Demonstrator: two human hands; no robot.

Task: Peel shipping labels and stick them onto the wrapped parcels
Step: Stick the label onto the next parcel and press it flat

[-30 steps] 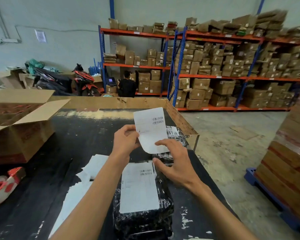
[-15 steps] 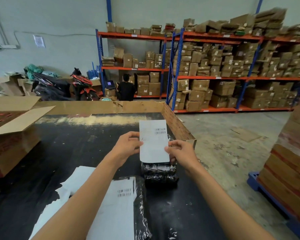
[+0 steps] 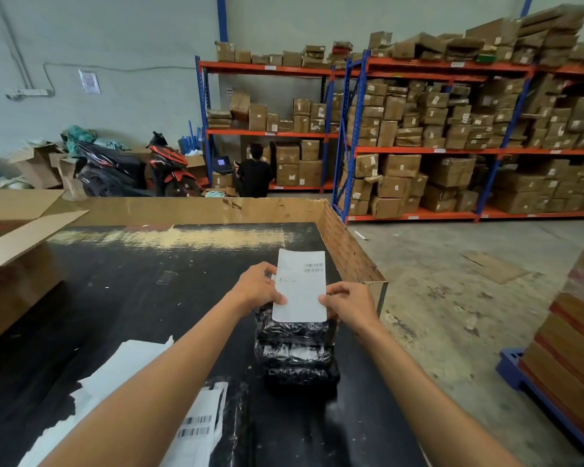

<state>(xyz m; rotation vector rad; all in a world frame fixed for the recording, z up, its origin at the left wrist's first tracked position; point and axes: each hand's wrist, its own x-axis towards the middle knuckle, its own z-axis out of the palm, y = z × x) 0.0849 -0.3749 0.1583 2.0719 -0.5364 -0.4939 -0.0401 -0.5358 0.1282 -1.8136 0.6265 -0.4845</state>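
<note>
Both hands hold one white shipping label (image 3: 300, 286) upright over a stack of black-wrapped parcels (image 3: 295, 352) on the black table (image 3: 122, 298). The left hand (image 3: 255, 288) pinches the label's left edge, thumb on the printed face and the other fingers curled behind it. The right hand (image 3: 349, 303) pinches the lower right edge the same way — thumb in front, fingers tucked behind. Barcodes show near the label's top right corner. Its bottom edge reaches the top of the stack; whether it touches the wrap cannot be told.

The parcels sit near the table's right side, wrapped in glossy black film, stacked one on another. Nearer the camera, partly under the left forearm, lies another wrapped parcel with a label (image 3: 196, 429) already on it, barcodes visible. Just left of it, loose white backing sheets (image 3: 115, 372) lie spread on the table.

A low cardboard wall (image 3: 189, 210) runs along the table's far edge and right side. An open carton (image 3: 11, 264) stands at the left. Beyond, blue-and-orange racks (image 3: 452, 150) carry many brown boxes, a red-and-black scooter (image 3: 139, 170) is parked by the wall, and a person in black (image 3: 255, 173) sits facing the shelves — well apart from the table.
</note>
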